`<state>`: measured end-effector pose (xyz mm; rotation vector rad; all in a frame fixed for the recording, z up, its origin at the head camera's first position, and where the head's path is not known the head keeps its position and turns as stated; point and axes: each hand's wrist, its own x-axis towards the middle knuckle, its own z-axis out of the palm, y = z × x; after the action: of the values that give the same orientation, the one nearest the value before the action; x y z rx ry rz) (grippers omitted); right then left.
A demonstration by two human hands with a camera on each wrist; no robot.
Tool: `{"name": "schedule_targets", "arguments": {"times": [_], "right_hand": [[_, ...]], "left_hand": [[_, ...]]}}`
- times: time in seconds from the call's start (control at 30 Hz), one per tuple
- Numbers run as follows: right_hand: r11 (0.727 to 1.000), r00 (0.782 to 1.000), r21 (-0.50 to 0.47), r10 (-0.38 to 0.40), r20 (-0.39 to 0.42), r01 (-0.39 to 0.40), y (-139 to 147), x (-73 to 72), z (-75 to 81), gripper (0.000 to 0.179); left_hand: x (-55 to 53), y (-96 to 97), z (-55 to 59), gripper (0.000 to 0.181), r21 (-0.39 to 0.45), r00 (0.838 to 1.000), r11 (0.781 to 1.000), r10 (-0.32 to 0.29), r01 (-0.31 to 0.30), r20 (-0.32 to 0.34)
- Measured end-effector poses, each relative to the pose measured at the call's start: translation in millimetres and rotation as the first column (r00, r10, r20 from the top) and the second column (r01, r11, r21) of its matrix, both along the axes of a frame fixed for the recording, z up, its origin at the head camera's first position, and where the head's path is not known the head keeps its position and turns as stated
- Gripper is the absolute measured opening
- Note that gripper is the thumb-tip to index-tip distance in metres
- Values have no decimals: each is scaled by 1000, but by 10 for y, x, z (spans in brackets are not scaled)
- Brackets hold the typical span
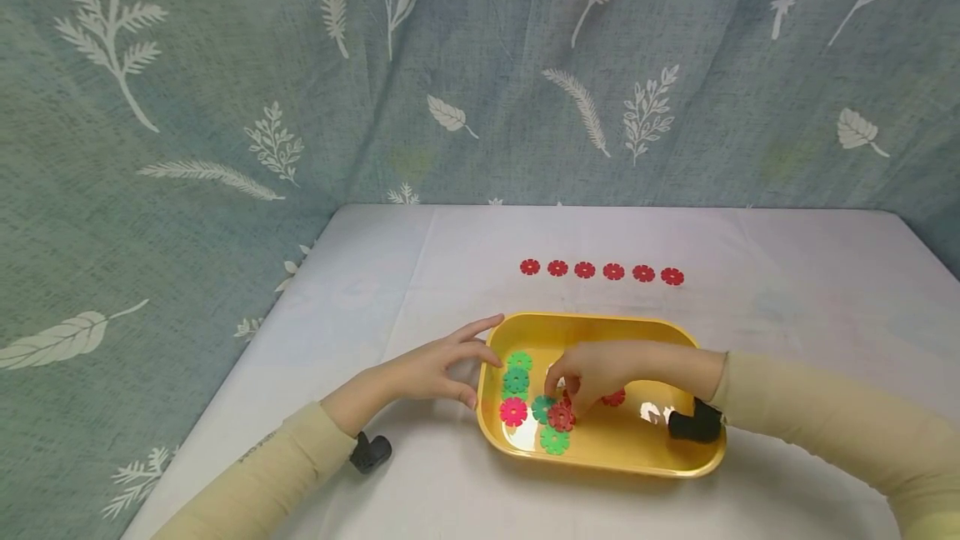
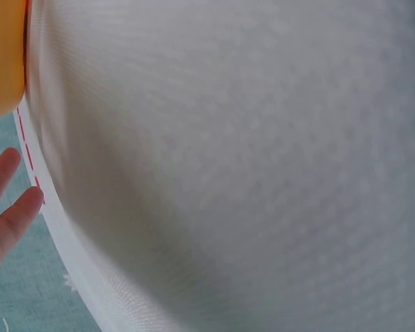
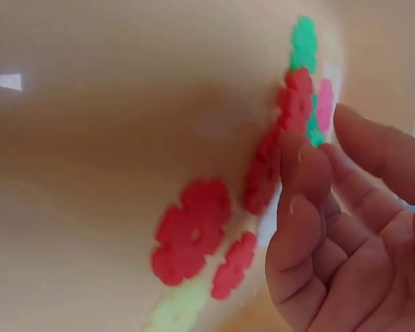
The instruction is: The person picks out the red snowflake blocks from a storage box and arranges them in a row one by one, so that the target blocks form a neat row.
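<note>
In the head view a yellow tray (image 1: 645, 461) holds several flower-shaped discs. My left hand (image 1: 431, 369) is at its left end, fingers spread, with fingertips at the rim. My right hand (image 1: 592, 369) reaches down into the tray, fingers bent above red discs (image 3: 194, 232). In the right wrist view a gap shows between thumb and fingers, and no disc is seen between them. Near its fingertips lie a red disc (image 1: 561, 417), a teal disc (image 1: 543, 408) and a green disc (image 1: 554, 440). A pink disc (image 1: 513, 412) sits farther left.
Behind the tray, several red discs (image 1: 585, 270) lie in a row on the white tablecloth (image 1: 420, 273). A leaf-patterned curtain (image 1: 480, 73) hangs behind and at the left. Light green (image 1: 520, 361) and teal discs (image 1: 516, 380) lie together inside the tray's left end.
</note>
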<state>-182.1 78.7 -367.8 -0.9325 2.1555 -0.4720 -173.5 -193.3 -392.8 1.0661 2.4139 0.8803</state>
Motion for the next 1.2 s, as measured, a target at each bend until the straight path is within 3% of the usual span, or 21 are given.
{"name": "schedule_targets", "arguments": {"times": [0.33,0.63,0.77,0.97,1.2], "right_hand": [[991,990,-52,119,-79,-123,-29,46,-142,27],[967,945,-52,233,-230,-250,-66,47,-178,18],[960,934,-58,253,-253,-275,-76,69,-179,19],[944,938,-129,273,-214,-305,-70,83,-203,17],[943,962,-194,254,-97,-269,-49,68,-196,19]], "left_hand": [[-3,3,-4,55,4,1000,1000,-1,1,-7],[-2,-6,-18,54,17,1000,1000,-6,6,-7],[-4,-5,-21,54,12,1000,1000,-7,7,-11],[-1,-2,-22,56,19,1000,1000,-10,10,-7],[4,-8,-16,55,22,1000,1000,-2,3,-1]]}}
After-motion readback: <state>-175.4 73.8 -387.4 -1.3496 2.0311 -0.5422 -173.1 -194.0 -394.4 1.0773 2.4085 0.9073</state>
